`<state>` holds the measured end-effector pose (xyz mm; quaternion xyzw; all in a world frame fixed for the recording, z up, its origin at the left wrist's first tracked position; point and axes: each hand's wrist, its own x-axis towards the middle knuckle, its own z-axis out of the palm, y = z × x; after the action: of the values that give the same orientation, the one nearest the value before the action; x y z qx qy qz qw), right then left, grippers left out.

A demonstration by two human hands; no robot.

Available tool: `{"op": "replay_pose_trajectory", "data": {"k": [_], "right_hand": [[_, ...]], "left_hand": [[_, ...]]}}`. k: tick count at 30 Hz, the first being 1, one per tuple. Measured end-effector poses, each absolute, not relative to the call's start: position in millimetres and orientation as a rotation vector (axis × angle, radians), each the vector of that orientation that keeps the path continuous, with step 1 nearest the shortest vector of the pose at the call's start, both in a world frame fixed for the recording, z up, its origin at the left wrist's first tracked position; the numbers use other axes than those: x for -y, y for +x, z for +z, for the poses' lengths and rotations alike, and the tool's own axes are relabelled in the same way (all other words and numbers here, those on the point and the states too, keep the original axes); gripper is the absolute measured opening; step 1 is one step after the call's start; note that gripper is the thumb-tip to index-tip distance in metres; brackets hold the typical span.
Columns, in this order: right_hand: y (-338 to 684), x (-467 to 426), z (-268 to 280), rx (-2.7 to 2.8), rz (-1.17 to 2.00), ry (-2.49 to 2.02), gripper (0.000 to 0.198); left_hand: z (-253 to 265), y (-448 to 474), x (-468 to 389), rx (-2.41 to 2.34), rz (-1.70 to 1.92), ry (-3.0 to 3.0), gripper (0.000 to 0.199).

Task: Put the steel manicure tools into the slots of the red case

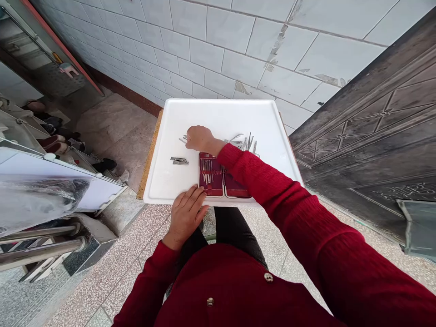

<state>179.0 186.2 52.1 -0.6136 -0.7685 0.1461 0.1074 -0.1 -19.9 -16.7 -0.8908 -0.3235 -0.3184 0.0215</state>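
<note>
Head camera: red case (218,185) open on the desk (218,113).
Left hand (189,209), fingers extended, rests at its corner, likely steadying it; right hand (199,137) curls beside metal tools (182,140), hold unclear.

Case (220,187) at near edge of tray (225,113), nail clippers (180,162) left of case, loose tools (250,141) behind case

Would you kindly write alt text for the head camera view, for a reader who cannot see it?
A person's right hand reaches across an open red case to metal pieces on a white tray, while the left hand rests at the case's near left corner. Slim tools sit in the case's left half; clippers lie left of the case.
</note>
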Motion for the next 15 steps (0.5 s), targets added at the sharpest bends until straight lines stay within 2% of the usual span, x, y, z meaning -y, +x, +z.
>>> {"op": "replay_pose_trajectory", "data": {"k": [2,5,10,14,15], "right_hand": [[188,-173,62,2.139,0.538,-1.795,0.005],[208,-148,67,1.922,0.716,-1.623,0.011],[237,-110,53,1.474,1.227,-1.423,0.012],[248,-89,40,1.335,1.287,-1.265,0.048],[250,-85,39,1.338,1.280,-1.250,0.052]], "left_hand": [[-18,0,20,1.006,-0.989,-2.764,0.033],[-19,0,19,1.002,-0.991,-2.767,0.034],[-19,0,18,1.000,-0.993,-2.752,0.033],[-17,1,18,1.005,-0.973,-2.751,0.032],[-17,1,18,1.008,-0.969,-2.753,0.032]]}}
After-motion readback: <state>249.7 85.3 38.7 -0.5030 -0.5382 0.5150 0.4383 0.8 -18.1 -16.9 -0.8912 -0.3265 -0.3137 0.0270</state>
